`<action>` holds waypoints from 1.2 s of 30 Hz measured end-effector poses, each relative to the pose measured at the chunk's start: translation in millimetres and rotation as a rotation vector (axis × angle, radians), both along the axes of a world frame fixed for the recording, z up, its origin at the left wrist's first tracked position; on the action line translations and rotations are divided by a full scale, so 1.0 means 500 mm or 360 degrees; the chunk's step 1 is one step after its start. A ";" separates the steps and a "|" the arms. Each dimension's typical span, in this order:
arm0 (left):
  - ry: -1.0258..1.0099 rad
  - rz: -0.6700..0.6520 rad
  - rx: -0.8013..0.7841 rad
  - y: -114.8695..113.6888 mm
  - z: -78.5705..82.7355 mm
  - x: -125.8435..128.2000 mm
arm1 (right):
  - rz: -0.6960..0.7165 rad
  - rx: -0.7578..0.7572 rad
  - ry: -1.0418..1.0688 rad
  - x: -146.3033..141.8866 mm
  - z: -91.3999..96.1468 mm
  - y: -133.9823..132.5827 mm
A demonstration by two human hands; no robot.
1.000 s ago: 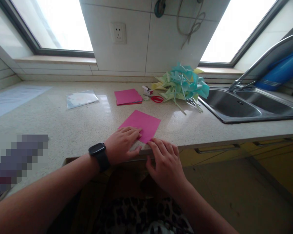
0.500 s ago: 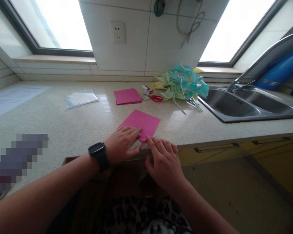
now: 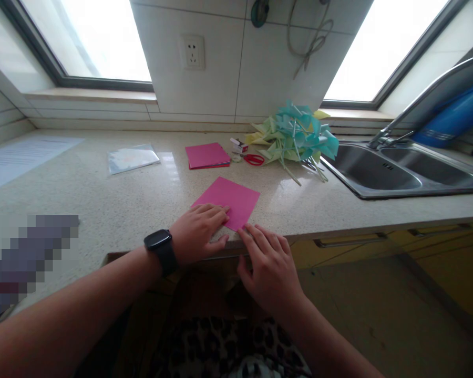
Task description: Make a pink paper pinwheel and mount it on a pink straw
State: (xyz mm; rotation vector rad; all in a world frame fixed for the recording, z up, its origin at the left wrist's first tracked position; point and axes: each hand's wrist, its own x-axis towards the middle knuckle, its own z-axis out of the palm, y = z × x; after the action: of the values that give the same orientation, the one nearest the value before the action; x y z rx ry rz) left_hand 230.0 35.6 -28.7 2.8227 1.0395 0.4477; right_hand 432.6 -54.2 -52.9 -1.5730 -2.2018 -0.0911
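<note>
Probably light and crease-prone, best edge-held, the pink sheet [image 3: 237, 197] touches left fingers [image 3: 213, 212] and right fingers [image 3: 252, 242], extended, unpinching.

Bright windows [image 3: 86, 39] flank a white tiled wall [image 3: 216, 84] above a pale speckled counter [image 3: 142, 199]

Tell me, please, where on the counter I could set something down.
Bare counter shows between the plastic sleeve and the left hand, and between the pink sheet and the sink. It is crowded where the paper pinwheels, red scissors and pink stack bunch together.
</note>
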 end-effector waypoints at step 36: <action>-0.0040 -0.0007 0.0006 0.002 -0.007 0.000 | -0.0141 -0.0138 -0.0232 -0.025 0.012 0.048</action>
State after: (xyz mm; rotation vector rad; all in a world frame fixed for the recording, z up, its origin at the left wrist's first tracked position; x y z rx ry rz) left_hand 230.3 36.4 -32.1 2.8146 1.0289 0.4838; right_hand 420.1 -30.2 -46.7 -1.7622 -2.2732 -0.1428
